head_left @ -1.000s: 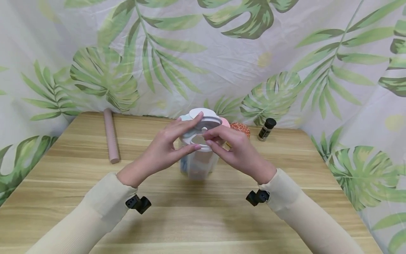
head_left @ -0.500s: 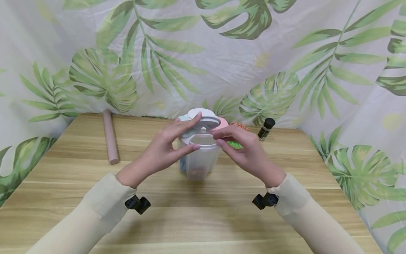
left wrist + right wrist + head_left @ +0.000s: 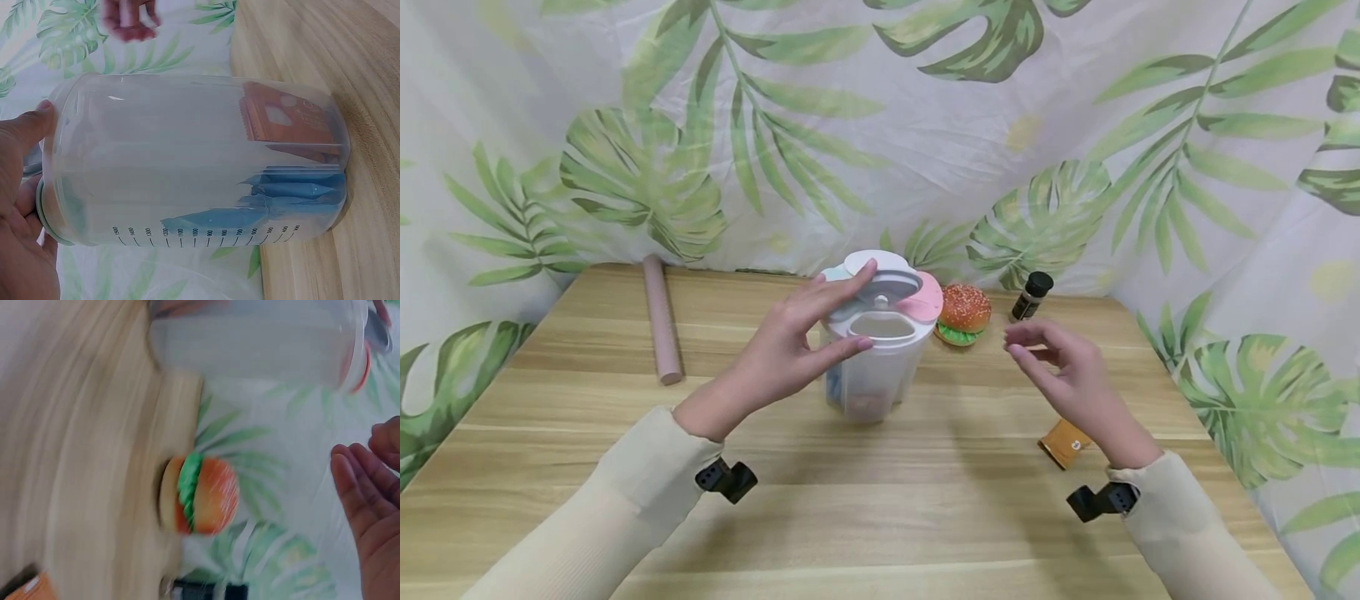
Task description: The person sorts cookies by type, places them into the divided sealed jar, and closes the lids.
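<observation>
A clear storage container (image 3: 874, 379) stands upright on the table, its lid sections white, pink and pale blue. One grey-white flap (image 3: 889, 288) is raised over an oval opening. My left hand (image 3: 793, 337) grips the container's top, thumb on the front rim and index finger on the raised flap. Through the wall in the left wrist view show an orange-brown packet (image 3: 290, 119) and several blue packets (image 3: 287, 190). My right hand (image 3: 1067, 371) hovers right of the container, fingers loosely bent, holding nothing visible. Just below it on the table lies an orange packet (image 3: 1063, 442), partly covered by the wrist.
A toy hamburger (image 3: 964, 312) sits just right of the container, with a black-capped small bottle (image 3: 1032, 296) beyond it. Toward the left back lies a pinkish rod (image 3: 662, 325). A leaf-print cloth (image 3: 820, 167) hangs behind the wooden table (image 3: 820, 517).
My right hand has moved from the container's opening out to the right, over the table. The hamburger and the orange packet have come into view. My left hand stays at the container's top.
</observation>
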Demonstrator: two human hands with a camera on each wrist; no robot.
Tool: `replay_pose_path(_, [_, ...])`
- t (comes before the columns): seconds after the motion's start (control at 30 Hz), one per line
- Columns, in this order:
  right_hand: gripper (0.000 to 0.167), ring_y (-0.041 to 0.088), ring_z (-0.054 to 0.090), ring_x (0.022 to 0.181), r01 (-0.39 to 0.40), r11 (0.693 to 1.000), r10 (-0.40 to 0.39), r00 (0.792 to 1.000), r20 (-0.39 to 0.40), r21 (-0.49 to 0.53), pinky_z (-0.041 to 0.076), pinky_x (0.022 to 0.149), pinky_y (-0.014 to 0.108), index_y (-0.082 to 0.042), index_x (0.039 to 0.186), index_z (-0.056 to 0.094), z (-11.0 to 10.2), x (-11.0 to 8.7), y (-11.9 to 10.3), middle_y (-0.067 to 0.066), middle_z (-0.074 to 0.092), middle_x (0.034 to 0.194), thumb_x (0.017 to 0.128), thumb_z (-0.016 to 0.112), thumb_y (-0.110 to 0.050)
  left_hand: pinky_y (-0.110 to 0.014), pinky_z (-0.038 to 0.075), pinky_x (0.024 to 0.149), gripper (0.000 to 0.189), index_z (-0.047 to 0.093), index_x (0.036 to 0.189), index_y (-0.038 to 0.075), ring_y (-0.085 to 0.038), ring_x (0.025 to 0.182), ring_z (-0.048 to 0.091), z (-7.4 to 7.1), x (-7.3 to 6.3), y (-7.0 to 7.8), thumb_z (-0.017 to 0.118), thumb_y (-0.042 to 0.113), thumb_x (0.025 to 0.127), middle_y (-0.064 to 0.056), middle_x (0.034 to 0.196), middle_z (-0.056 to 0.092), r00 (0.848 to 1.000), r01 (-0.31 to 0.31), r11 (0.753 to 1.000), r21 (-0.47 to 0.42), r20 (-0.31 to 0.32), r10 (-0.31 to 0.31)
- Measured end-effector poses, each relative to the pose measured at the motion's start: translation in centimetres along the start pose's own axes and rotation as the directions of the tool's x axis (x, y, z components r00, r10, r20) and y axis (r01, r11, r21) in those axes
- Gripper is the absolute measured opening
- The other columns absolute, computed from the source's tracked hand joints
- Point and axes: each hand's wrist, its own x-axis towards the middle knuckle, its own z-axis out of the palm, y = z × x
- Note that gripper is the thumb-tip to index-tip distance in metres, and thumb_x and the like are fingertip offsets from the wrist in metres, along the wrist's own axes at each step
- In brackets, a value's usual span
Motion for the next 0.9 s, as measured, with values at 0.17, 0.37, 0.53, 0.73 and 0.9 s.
replay_pose_path(0.17, [0.017, -0.013, 0.061, 0.097, -0.204, 0.973, 0.214, 0.972, 0.093, -0.110, 0.055, 0.083, 0.008, -0.001, 0.119, 0.070, -2.4, -2.5, 2.1, 0.015, 0.075, 0.111, 0.102, 0.066, -0.004, -0.060, 0.024, 0.131, 0.077, 0.050, 0.156, 0.008, -0.031, 0.142, 0.057, -0.1, 0.1, 0.1, 0.085, 0.010, 0.087, -0.010, 0.147, 0.065, 1.000, -0.001, 1.000, 0.000, -0.001, 0.001])
replay_pose_path(0.37, [0.022, -0.008, 0.061, 0.091, -0.319, 0.911, 0.365, 0.919, 0.148, -0.260, 0.058, 0.075, 0.018, 0.001, 0.120, 0.070, -4.1, -5.0, 4.2, 0.014, 0.076, 0.106, 0.103, 0.067, -0.012, -0.059, 0.023, 0.131, 0.078, 0.050, 0.156, 0.008, -0.031, 0.142, 0.057, -0.1, 0.0, 0.0, 0.085, 0.010, 0.087, -0.010, 0.148, 0.065, 1.000, 0.004, 1.000, -0.002, -0.003, -0.004])
replay_pose_path(0.53, [0.027, 0.012, 0.066, 0.088, -0.395, 0.855, 0.478, 0.852, 0.214, -0.337, 0.055, 0.070, 0.023, 0.008, 0.118, 0.067, -4.2, -7.0, 5.9, 0.013, 0.074, 0.098, 0.099, 0.071, -0.011, -0.059, 0.023, 0.131, 0.077, 0.050, 0.156, 0.009, -0.031, 0.142, 0.057, -0.1, 0.0, -0.1, 0.085, 0.010, 0.087, -0.009, 0.148, 0.065, 1.000, 0.006, 1.000, 0.004, -0.001, -0.006])
replay_pose_path(0.73, [0.042, 0.022, 0.066, 0.090, -0.504, 0.768, 0.625, 0.725, 0.290, -0.394, 0.053, 0.072, 0.028, 0.013, 0.120, 0.061, -4.2, -8.5, 6.9, 0.019, 0.071, 0.102, 0.098, 0.074, -0.020, -0.060, 0.024, 0.131, 0.077, 0.050, 0.156, 0.010, -0.030, 0.141, 0.058, 0.0, -0.1, -0.1, 0.085, 0.010, 0.088, -0.009, 0.149, 0.065, 1.000, 0.001, 1.000, 0.005, 0.002, -0.001])
replay_pose_path(0.9, [0.045, 0.021, 0.062, 0.088, -0.534, 0.743, 0.658, 0.695, 0.292, -0.403, 0.051, 0.072, 0.030, 0.014, 0.118, 0.059, -4.2, -8.9, 7.3, 0.018, 0.067, 0.100, 0.097, 0.075, -0.022, -0.059, 0.023, 0.131, 0.077, 0.049, 0.156, 0.010, -0.030, 0.141, 0.059, 0.0, -0.1, -0.1, 0.084, 0.010, 0.088, -0.009, 0.149, 0.065, 1.000, -0.002, 1.000, 0.003, 0.005, 0.002])
